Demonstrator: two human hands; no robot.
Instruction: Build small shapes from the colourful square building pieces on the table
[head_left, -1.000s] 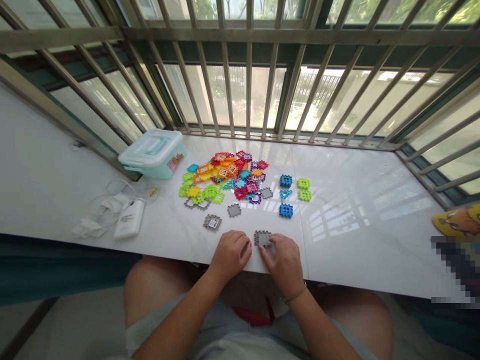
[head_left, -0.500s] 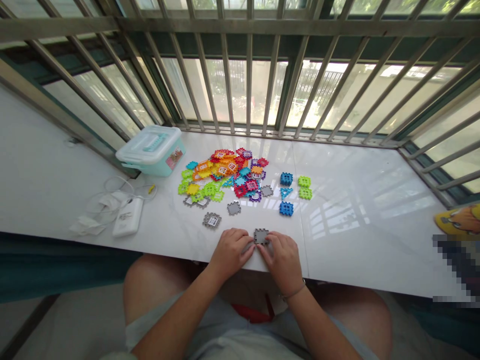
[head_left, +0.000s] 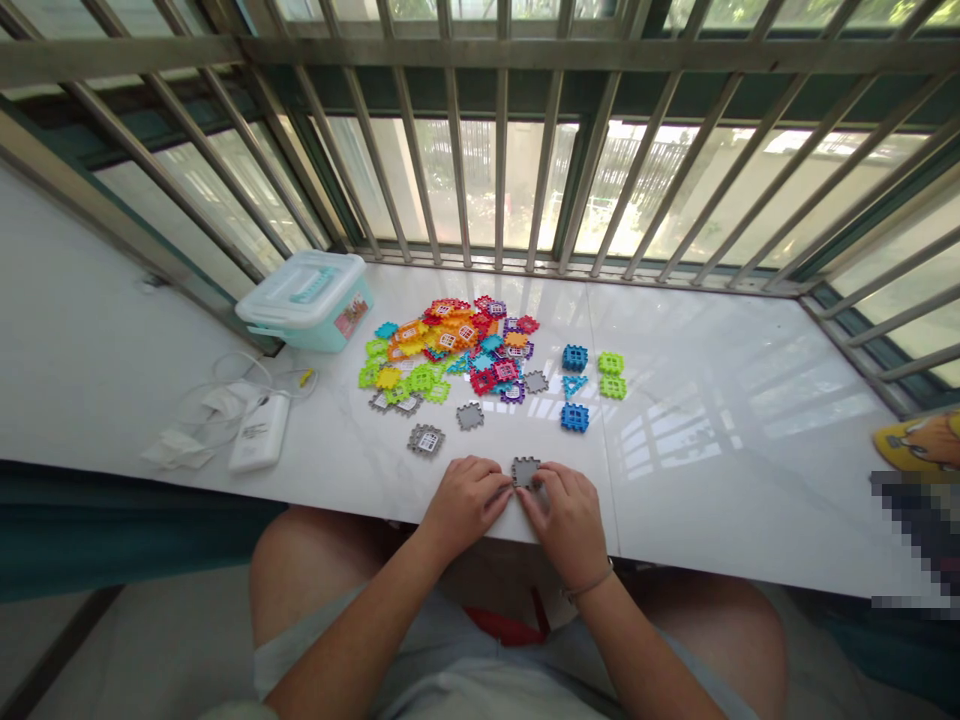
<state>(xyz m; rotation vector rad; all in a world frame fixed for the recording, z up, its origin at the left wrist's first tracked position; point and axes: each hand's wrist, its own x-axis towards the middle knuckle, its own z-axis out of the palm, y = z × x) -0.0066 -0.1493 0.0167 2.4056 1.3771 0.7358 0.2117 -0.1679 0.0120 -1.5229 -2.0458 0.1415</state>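
A grey tile (head_left: 526, 471), square with notched, toothed edges, sits near the front edge of the white tabletop (head_left: 712, 450), about midway along it. The left hand (head_left: 465, 500) and right hand (head_left: 570, 515) pinch its opposite sides.

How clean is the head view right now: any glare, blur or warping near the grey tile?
Head view: the grey tile, held between the left hand and right hand, is sharp and evenly lit. Window reflections streak the counter to its right. The bars bow from wide-angle distortion. A pixelated patch masks the right edge.
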